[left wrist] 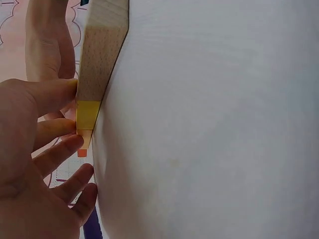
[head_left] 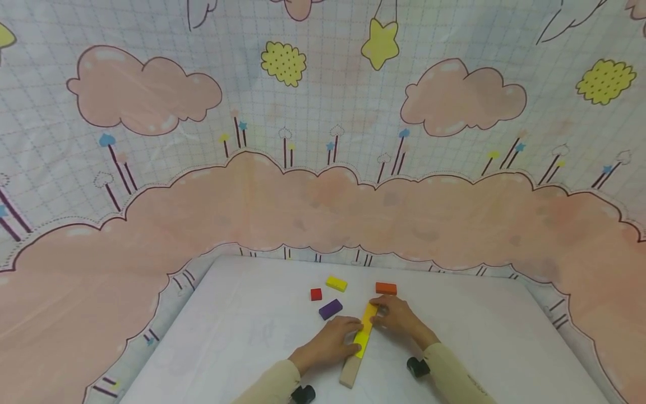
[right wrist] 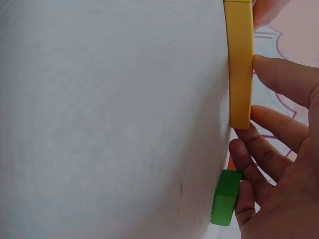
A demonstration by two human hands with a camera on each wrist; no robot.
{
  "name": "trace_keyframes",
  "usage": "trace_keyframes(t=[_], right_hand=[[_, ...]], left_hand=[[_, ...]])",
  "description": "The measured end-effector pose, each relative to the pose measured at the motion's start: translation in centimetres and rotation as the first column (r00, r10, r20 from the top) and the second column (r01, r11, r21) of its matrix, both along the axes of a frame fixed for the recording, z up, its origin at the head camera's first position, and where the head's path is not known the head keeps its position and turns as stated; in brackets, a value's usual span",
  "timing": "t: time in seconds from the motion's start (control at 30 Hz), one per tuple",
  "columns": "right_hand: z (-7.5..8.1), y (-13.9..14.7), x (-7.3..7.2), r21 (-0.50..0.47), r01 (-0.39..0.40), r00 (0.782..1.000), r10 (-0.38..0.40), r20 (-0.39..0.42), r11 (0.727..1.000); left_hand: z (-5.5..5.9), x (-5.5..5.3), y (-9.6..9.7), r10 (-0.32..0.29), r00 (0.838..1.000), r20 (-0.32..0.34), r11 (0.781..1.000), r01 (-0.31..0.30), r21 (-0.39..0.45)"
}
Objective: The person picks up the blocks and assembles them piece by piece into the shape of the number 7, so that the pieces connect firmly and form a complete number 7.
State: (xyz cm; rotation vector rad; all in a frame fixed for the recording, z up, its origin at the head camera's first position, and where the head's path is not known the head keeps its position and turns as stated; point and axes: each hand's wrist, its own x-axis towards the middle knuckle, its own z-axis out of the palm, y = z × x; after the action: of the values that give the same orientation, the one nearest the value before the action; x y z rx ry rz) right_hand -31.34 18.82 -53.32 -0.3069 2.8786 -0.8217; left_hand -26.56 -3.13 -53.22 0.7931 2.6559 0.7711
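Three blocks run end to end in one line on the white table: a bare wooden block [head_left: 350, 372] nearest, a yellow block [head_left: 361, 341] in the middle, a yellow-orange block [head_left: 370, 313] farthest. My left hand [head_left: 330, 341] comes in from the left, thumb and index fingertips touching the row around the yellow block. From the right, my right hand [head_left: 398, 317] lays its thumb on the yellow-orange block and its index fingertip near that block's far end. A green block [right wrist: 227, 198] sits by the right hand's lower fingers in the right wrist view; that hand hides it in the head view.
Beyond the hands lie a purple block [head_left: 330, 309], a small red block [head_left: 315, 294], another yellow block [head_left: 336, 283] and an orange-red block [head_left: 386, 288]. A cloud-patterned cloth [head_left: 313, 210] rises behind the white table [head_left: 227, 336].
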Motion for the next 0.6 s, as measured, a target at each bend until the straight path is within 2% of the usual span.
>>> trace_keyframes(t=[0.1, 0.27, 0.47, 0.6], right_hand=[[0.18, 0.03, -0.05, -0.005, 0.003, 1.000, -0.003, 0.008, 1.000], [0.27, 0.10, -0.18, 0.003, 0.006, 1.000, -0.006, 0.009, 1.000], [0.01, -0.02, -0.19, 0.001, 0.001, 1.000, -0.001, 0.003, 1.000], [0.04, -0.10, 0.09, -0.016, -0.010, 1.000, 0.010, -0.014, 1.000]], left_hand=[[0.05, -0.18, 0.07, -0.010, 1.000, -0.019, 1.000, 0.010, -0.022], [0.06, -0.34, 0.17, 0.000, 1.000, -0.003, 0.999, 0.000, -0.040], [0.10, -0.38, 0.07, -0.001, 1.000, -0.022, 0.999, 0.000, -0.051], [-0.10, -0.31, 0.11, 0.017, 1.000, 0.000, 0.999, -0.017, -0.052]])
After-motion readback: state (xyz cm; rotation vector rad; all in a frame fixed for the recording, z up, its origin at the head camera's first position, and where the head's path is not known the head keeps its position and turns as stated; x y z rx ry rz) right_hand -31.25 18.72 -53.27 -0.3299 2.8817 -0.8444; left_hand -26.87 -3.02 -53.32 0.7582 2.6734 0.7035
